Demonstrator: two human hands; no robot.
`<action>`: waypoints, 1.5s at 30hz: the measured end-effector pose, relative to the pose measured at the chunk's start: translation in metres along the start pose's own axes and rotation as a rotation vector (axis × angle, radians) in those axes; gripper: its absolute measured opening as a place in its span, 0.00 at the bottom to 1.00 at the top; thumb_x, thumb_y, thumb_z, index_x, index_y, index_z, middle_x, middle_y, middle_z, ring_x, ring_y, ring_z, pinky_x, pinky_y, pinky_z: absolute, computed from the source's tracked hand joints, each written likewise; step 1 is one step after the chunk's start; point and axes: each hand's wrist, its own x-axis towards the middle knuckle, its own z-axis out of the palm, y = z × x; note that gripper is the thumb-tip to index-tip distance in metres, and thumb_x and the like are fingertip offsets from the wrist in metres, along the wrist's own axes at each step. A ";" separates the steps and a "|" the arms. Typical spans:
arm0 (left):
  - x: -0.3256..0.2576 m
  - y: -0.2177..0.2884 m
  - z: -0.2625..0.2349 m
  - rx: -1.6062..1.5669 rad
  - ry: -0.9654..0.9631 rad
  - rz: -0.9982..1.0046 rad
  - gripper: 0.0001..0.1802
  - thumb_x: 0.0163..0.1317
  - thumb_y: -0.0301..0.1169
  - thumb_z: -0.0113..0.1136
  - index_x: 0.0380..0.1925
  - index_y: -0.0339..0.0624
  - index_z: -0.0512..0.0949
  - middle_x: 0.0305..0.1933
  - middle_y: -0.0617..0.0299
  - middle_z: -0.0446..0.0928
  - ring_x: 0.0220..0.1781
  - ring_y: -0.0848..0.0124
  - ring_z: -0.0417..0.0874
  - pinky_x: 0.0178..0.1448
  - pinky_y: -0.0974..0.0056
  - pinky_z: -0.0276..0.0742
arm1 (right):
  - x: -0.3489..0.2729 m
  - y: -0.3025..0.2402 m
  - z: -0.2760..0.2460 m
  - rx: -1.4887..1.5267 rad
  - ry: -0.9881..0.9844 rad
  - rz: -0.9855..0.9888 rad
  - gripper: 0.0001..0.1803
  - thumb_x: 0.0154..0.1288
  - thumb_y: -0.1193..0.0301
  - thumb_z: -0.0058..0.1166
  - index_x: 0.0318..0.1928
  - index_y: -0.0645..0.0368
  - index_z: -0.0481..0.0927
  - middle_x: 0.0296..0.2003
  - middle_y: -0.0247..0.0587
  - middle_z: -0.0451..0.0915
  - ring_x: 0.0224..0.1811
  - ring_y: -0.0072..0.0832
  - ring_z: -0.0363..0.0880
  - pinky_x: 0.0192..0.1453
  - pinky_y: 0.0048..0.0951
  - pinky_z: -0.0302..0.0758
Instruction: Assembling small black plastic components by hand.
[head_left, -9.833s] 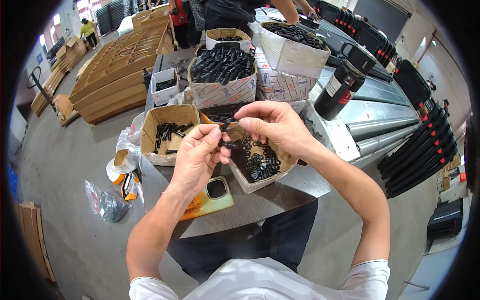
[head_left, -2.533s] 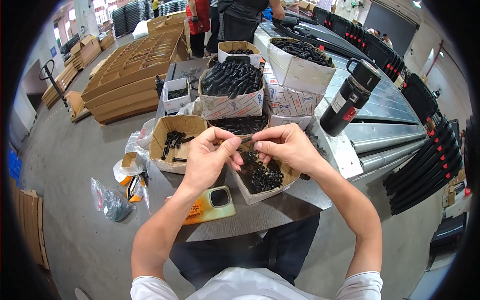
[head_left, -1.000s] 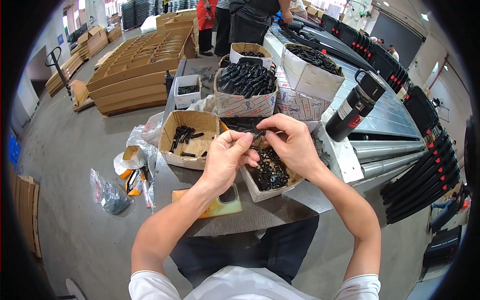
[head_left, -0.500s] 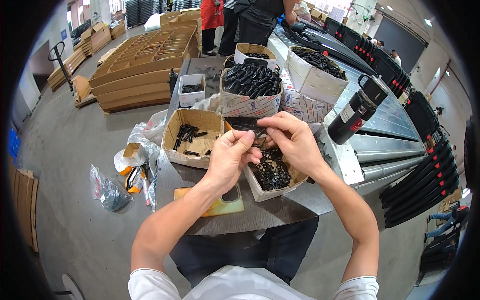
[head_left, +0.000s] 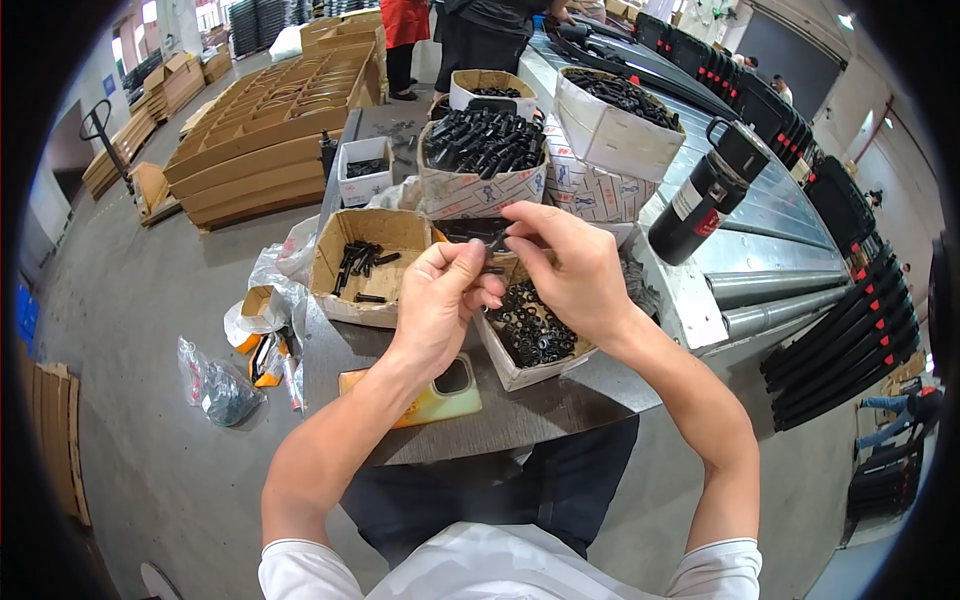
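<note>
My left hand (head_left: 438,298) and my right hand (head_left: 572,272) meet above the table, each with thumb and fingers pinched together. Between their fingertips is a small black cylindrical part (head_left: 497,243), partly covered by the fingers. Just below my right hand stands an open carton of small black rings (head_left: 535,335). Left of my hands, another open carton (head_left: 325,255) holds several black pin-like pieces (head_left: 358,265). Behind my hands, a larger white carton (head_left: 480,195) is heaped with black cylindrical parts (head_left: 485,138).
A black flask (head_left: 700,205) stands on the metal edge at right, beside a roller conveyor (head_left: 775,290). A yellowish plate with a cutout (head_left: 430,408) lies at the table's front. Plastic bags (head_left: 228,390) are on the floor at left. Other people (head_left: 480,50) stand beyond the table.
My right hand's fingers have lifted slightly and shifted at the black part, showing more of it. The whole view has shifted a little; the cartons appear slightly further left and higher.
</note>
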 end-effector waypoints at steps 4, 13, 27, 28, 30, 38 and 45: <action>0.002 0.000 -0.001 -0.021 -0.017 -0.011 0.08 0.71 0.32 0.58 0.39 0.38 0.73 0.30 0.61 0.79 0.28 0.74 0.82 0.33 0.70 0.82 | 0.001 0.005 0.003 -0.145 0.022 -0.208 0.15 0.57 0.81 0.58 0.47 0.62 0.77 0.32 0.43 0.80 0.32 0.42 0.82 0.36 0.38 0.79; 0.001 0.003 0.001 -0.020 -0.032 -0.014 0.10 0.71 0.35 0.57 0.38 0.39 0.74 0.28 0.60 0.79 0.26 0.74 0.80 0.31 0.71 0.79 | 0.006 -0.001 0.002 0.385 0.025 0.183 0.08 0.60 0.79 0.60 0.41 0.66 0.81 0.35 0.45 0.81 0.36 0.35 0.84 0.39 0.29 0.80; 0.001 0.006 0.011 0.000 -0.027 -0.048 0.12 0.70 0.28 0.57 0.51 0.36 0.73 0.40 0.55 0.82 0.38 0.70 0.86 0.43 0.71 0.84 | 0.003 0.012 -0.005 0.491 -0.137 0.405 0.07 0.65 0.78 0.60 0.42 0.67 0.82 0.36 0.36 0.83 0.39 0.18 0.82 0.43 0.20 0.80; 0.001 0.005 0.010 0.016 -0.025 -0.045 0.13 0.70 0.26 0.57 0.52 0.36 0.72 0.41 0.55 0.82 0.38 0.70 0.86 0.42 0.71 0.84 | 0.002 0.012 -0.003 0.532 -0.108 0.425 0.07 0.63 0.77 0.61 0.40 0.68 0.82 0.33 0.38 0.83 0.36 0.19 0.82 0.40 0.22 0.80; 0.002 0.000 0.003 0.011 -0.047 -0.019 0.13 0.70 0.26 0.57 0.52 0.36 0.72 0.40 0.55 0.82 0.37 0.71 0.86 0.42 0.71 0.84 | -0.001 0.009 -0.001 0.675 -0.107 0.542 0.09 0.62 0.78 0.61 0.41 0.71 0.81 0.31 0.40 0.83 0.34 0.19 0.83 0.37 0.24 0.80; -0.001 -0.003 0.000 0.008 -0.010 0.086 0.14 0.69 0.26 0.59 0.52 0.37 0.74 0.38 0.61 0.81 0.39 0.74 0.82 0.41 0.70 0.78 | -0.006 -0.001 0.005 0.641 -0.094 0.389 0.12 0.63 0.83 0.56 0.48 0.70 0.78 0.43 0.44 0.77 0.44 0.27 0.83 0.44 0.24 0.83; -0.007 0.003 0.015 0.088 -0.025 0.064 0.13 0.68 0.23 0.59 0.51 0.33 0.74 0.42 0.55 0.80 0.41 0.69 0.85 0.46 0.66 0.84 | -0.002 0.011 -0.015 0.370 -0.156 0.190 0.13 0.60 0.84 0.58 0.47 0.67 0.81 0.36 0.43 0.79 0.36 0.25 0.82 0.36 0.27 0.79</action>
